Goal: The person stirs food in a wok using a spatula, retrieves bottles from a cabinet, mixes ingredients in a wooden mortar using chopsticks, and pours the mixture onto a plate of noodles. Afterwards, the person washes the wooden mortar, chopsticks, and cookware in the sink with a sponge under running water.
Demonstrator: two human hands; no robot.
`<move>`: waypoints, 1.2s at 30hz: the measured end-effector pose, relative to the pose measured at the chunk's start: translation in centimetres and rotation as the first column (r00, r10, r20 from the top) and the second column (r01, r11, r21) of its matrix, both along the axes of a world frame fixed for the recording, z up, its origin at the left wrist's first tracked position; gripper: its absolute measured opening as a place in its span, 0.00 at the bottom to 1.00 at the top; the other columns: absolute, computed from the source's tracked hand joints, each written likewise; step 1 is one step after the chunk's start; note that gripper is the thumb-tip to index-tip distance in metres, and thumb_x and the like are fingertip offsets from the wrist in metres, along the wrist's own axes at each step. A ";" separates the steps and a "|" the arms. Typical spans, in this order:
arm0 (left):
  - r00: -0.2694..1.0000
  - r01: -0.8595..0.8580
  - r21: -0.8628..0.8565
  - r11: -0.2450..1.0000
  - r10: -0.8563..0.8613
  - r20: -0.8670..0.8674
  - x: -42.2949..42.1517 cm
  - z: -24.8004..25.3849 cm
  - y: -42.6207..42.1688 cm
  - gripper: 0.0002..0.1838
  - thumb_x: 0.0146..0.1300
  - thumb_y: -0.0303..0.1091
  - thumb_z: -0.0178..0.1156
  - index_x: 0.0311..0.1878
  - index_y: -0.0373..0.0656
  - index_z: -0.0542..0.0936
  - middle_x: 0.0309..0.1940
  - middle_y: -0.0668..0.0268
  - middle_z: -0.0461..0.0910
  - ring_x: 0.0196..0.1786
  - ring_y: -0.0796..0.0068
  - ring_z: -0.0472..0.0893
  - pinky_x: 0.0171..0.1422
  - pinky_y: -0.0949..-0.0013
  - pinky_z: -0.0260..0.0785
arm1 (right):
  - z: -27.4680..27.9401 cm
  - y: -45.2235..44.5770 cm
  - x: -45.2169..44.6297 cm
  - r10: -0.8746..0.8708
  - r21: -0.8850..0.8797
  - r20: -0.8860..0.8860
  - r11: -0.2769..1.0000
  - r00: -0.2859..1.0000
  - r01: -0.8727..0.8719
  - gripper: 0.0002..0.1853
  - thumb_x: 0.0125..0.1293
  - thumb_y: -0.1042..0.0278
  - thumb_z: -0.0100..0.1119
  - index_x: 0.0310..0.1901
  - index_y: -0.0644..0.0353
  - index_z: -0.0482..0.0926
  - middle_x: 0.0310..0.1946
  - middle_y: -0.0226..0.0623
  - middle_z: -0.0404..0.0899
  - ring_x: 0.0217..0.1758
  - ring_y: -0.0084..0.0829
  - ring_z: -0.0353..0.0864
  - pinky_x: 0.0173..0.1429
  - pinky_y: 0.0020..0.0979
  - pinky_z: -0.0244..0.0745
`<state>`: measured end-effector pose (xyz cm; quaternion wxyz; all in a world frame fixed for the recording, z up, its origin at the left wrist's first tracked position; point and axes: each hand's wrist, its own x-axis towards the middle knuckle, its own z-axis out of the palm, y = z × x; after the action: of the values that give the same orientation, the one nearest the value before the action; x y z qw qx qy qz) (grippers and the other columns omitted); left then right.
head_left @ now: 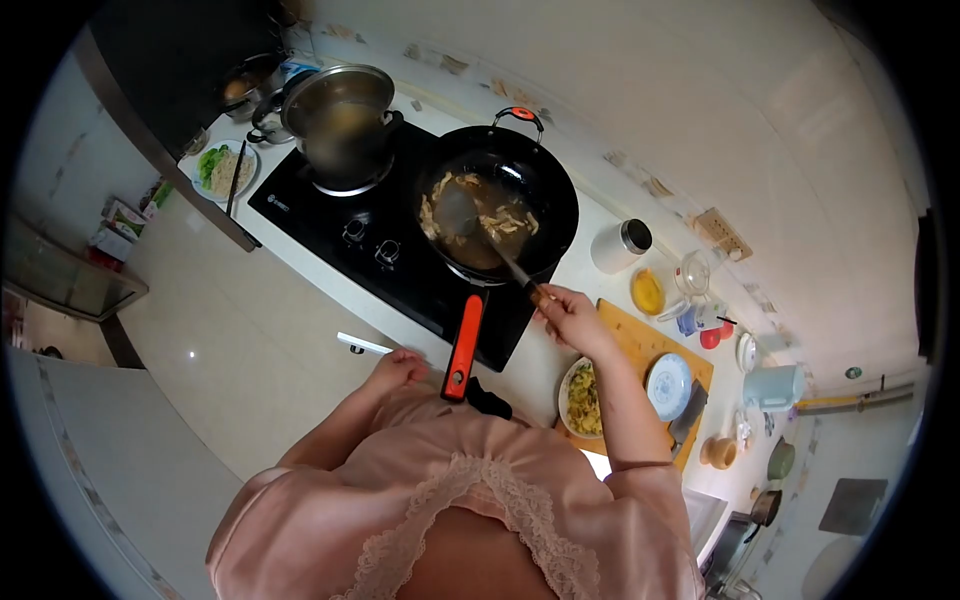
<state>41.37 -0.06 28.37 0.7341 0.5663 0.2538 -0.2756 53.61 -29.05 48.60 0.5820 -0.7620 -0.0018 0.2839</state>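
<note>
My right hand [572,320] is wrapped round the wooden handle of a spatula [512,268], whose blade lies in the black wok [555,205]. Strips of meat [508,221] sit in brown liquid inside the wok. The wok's red handle [466,335] points toward my body, and neither hand touches it. Near the counter edge, left of that handle, my left hand [398,370] is closed with its fingers curled; what it holds, if anything, is hidden.
Left of the wok, a steel pot [345,90] stands on the black cooktop [300,205]. A plate of noodles and greens [226,172] is farther left. At right are a cutting board [625,335], a bowl of food [582,398], a blue-white plate [669,387], a knife [688,412] and a white canister [615,247].
</note>
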 end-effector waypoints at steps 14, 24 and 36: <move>0.989 0.025 0.016 1.000 -0.027 0.142 3.1 1.7 -0.3 0.06 0.63 0.28 0.55 0.43 0.40 0.74 0.32 0.66 0.80 0.32 0.80 0.76 0.34 0.77 0.68 | -0.9 2.0 0.5 0.379 -0.659 0.604 0.733 0.701 0.171 0.21 0.57 0.69 0.59 0.54 0.56 0.75 0.37 0.48 0.76 0.39 0.47 0.79 0.42 0.41 0.75; 0.923 -0.093 0.097 0.991 0.049 0.382 6.3 5.0 0.1 0.06 0.67 0.30 0.53 0.34 0.39 0.74 0.24 0.68 0.76 0.28 0.82 0.74 0.34 0.78 0.67 | 6.0 -0.7 -4.5 0.223 -0.653 0.265 0.757 0.938 0.004 0.17 0.62 0.66 0.54 0.53 0.58 0.77 0.40 0.54 0.79 0.44 0.50 0.79 0.49 0.39 0.73; -0.413 -0.729 -0.018 0.684 -0.419 0.809 20.6 49.8 -0.6 0.25 0.58 0.24 0.56 0.61 0.44 0.68 0.38 0.62 0.77 0.35 0.70 0.76 0.43 0.69 0.69 | 4.4 -0.1 -4.3 0.086 -0.424 0.542 0.887 0.836 0.183 0.20 0.60 0.67 0.57 0.54 0.62 0.75 0.42 0.57 0.79 0.46 0.52 0.79 0.52 0.39 0.74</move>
<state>62.01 -0.71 78.20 0.3648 0.6695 -0.2936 0.5766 49.31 -29.20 53.01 0.3672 -0.9261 -0.0806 0.0317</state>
